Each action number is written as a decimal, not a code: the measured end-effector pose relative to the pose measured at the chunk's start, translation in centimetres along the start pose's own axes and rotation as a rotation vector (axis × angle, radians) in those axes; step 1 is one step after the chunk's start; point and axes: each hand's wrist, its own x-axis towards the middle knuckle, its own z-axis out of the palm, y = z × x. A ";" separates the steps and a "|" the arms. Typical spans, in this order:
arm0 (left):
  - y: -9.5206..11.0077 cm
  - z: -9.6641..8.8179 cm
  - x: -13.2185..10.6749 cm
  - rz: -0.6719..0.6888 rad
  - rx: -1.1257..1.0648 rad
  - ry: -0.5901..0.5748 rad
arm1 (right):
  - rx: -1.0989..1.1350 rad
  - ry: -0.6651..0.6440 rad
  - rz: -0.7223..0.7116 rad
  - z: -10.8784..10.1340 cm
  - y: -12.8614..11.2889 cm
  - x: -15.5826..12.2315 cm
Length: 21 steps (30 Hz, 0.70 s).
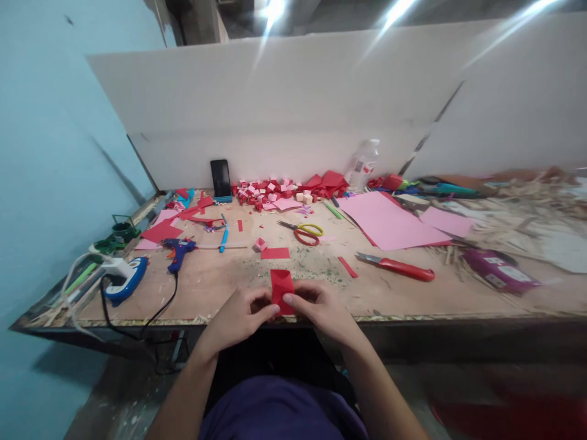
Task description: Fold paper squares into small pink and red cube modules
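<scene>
A small folded piece of red paper (282, 283) is held upright between my two hands at the table's front edge. My left hand (243, 311) grips its left side, thumb near the lower corner. On the other side my right hand (321, 305) pinches it, the thumb lying across the front face. Just beyond lie a flat red paper strip (275, 253) and a little pink paper box (260, 244). Scissors with yellow and red handles (306, 234) rest farther back. To the right is a red-handled knife (406, 269), its blade pointing left.
A blue glue gun (180, 252) and a power strip (128, 281) with cords sit left. At the back are a phone (221, 178), a pile of small paper boxes (261, 192) and a bottle (364, 165). Pink sheets (389, 220) and wood scraps (527, 214) lie right.
</scene>
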 end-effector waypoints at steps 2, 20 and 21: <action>0.1 0.0 -0.1 0.011 0.033 -0.020 | 0.027 0.002 0.010 0.0 0.0 0.0; 0.1 0.2 0.3 -0.015 -0.003 -0.018 | 0.072 0.035 0.000 -0.3 0.3 -0.2; -0.1 0.2 0.3 -0.019 -0.047 0.001 | 0.066 0.022 -0.006 -0.2 0.3 -0.2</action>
